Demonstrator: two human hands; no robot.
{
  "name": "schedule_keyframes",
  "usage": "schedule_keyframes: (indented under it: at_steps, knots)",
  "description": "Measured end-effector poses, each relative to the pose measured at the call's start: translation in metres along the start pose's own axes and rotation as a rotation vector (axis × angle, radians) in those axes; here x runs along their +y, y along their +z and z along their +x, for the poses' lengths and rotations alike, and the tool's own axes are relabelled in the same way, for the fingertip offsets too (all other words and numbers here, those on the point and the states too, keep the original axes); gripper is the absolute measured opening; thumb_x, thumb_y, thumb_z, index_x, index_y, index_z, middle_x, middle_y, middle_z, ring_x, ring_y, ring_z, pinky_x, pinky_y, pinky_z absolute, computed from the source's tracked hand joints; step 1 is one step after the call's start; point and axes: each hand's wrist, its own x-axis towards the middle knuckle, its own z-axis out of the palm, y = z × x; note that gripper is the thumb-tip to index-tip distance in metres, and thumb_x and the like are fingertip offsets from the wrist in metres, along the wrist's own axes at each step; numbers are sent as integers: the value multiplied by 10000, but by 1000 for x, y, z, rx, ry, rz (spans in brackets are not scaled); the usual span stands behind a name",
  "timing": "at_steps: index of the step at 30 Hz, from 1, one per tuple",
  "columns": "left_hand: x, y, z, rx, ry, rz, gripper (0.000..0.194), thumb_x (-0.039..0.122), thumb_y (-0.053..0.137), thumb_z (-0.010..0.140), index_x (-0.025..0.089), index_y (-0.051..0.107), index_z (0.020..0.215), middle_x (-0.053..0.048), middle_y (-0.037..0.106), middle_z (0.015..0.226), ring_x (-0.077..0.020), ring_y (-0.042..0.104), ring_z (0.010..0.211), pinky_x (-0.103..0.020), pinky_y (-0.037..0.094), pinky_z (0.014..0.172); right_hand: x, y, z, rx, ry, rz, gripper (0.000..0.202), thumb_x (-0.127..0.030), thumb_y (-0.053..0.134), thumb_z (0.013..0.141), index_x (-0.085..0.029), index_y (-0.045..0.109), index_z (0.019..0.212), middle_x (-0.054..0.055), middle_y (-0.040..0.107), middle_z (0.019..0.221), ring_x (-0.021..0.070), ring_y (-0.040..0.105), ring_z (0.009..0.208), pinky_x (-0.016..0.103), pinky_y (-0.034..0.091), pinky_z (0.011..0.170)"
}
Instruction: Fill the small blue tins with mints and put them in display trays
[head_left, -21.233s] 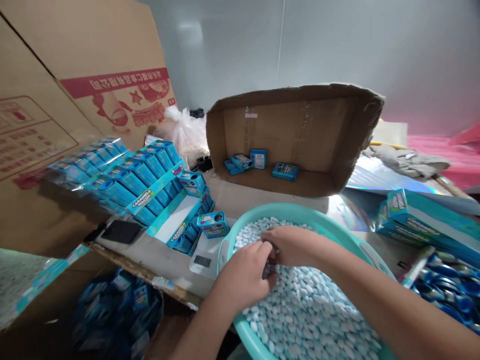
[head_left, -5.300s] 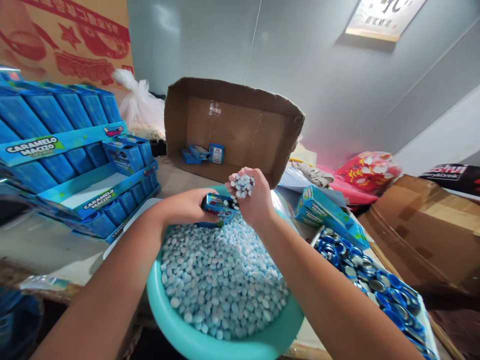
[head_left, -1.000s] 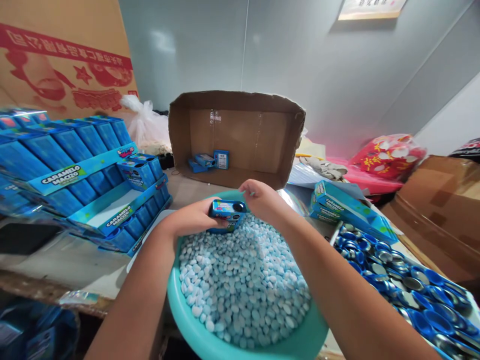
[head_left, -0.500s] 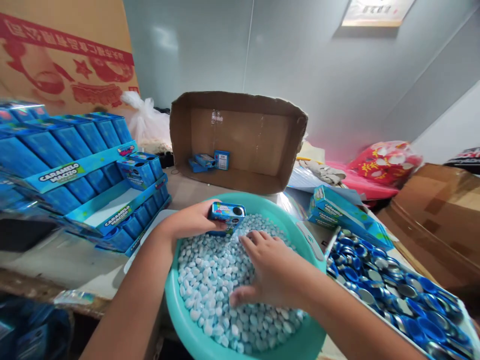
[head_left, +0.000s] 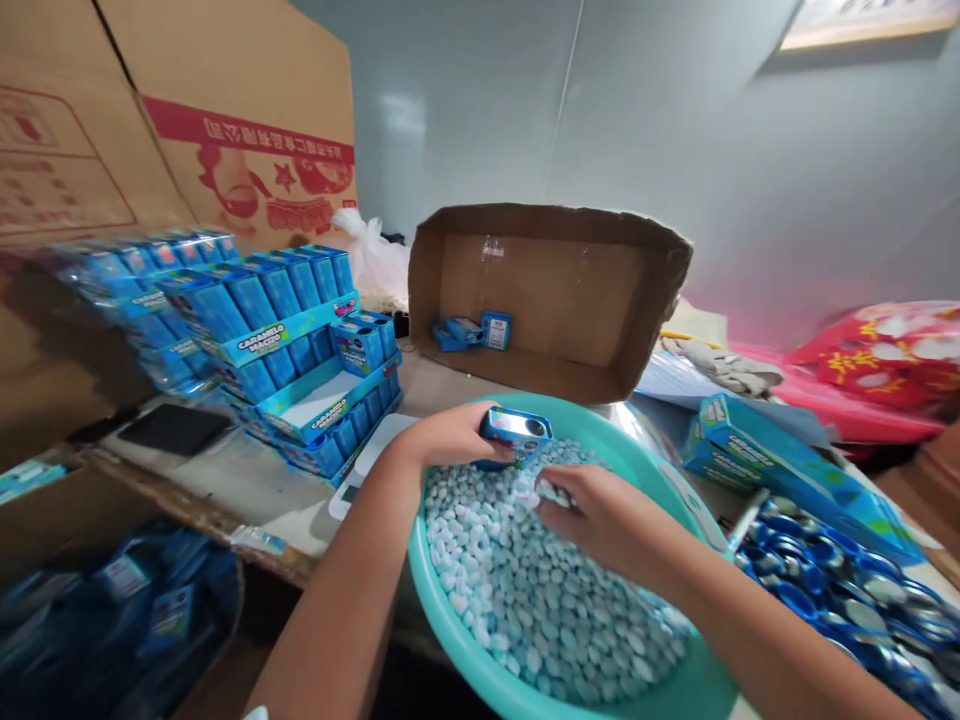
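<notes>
A teal basin [head_left: 442, 640] holds a heap of pale blue and white candies [head_left: 555, 590]. Over its far left part, my left hand [head_left: 465, 434] grips a small blue tin [head_left: 517, 426], tilted, with a dark round opening on its top face. Just right of and below the tin, my right hand [head_left: 574, 505] is curled around some candies at the surface of the heap. Part of the tin's lower side is hidden by my left fingers and the candies.
Stacked trays of blue tins [head_left: 300, 340] stand at left, beside a white scale [head_left: 382, 445]. A cardboard box [head_left: 555, 300] lies behind the basin. At right are blue cartons [head_left: 780, 460] and a tray of blue-and-silver lids [head_left: 847, 590].
The view has turned left, so things appear further right. My right hand has closed from spread fingers around candies and is nearer the tin. My left hand still holds the tin.
</notes>
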Motion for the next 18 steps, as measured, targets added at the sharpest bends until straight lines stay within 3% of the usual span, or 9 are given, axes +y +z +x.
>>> schedule_keyframes:
  at_steps: [5,9,14,18]
  knots:
    - [6,0,-3,-5,-6,3,512,316,778,731,154,597,1182,-100,691,1152,-289,624,1083,-386,472,944,0,-16,13,349,133,694,309,-475,537,888,-200,569,750,-19,506,632,122,453,536,245,307,471]
    - [3,-1,-2,-33,41,-52,596,342,804,715,176,594,1249,-92,696,1162,-295,622,1112,-403,478,965,-10,-29,38,554,159,1126,264,-456,629,812,-195,597,791,-36,498,615,99,433,484,203,267,408]
    - [2,-3,-1,-43,50,-17,552,349,789,740,182,593,1229,-84,699,1161,-297,621,1111,-396,474,971,-32,-35,77,669,-5,1418,237,-421,641,825,-191,584,807,-33,508,621,95,459,504,193,290,403]
    - [4,-2,-3,-28,34,47,498,317,755,773,188,586,1224,-79,695,1173,-293,625,1098,-392,468,973,-31,-27,99,724,-75,1457,212,-402,600,843,-194,571,811,-35,506,624,94,463,502,197,300,406]
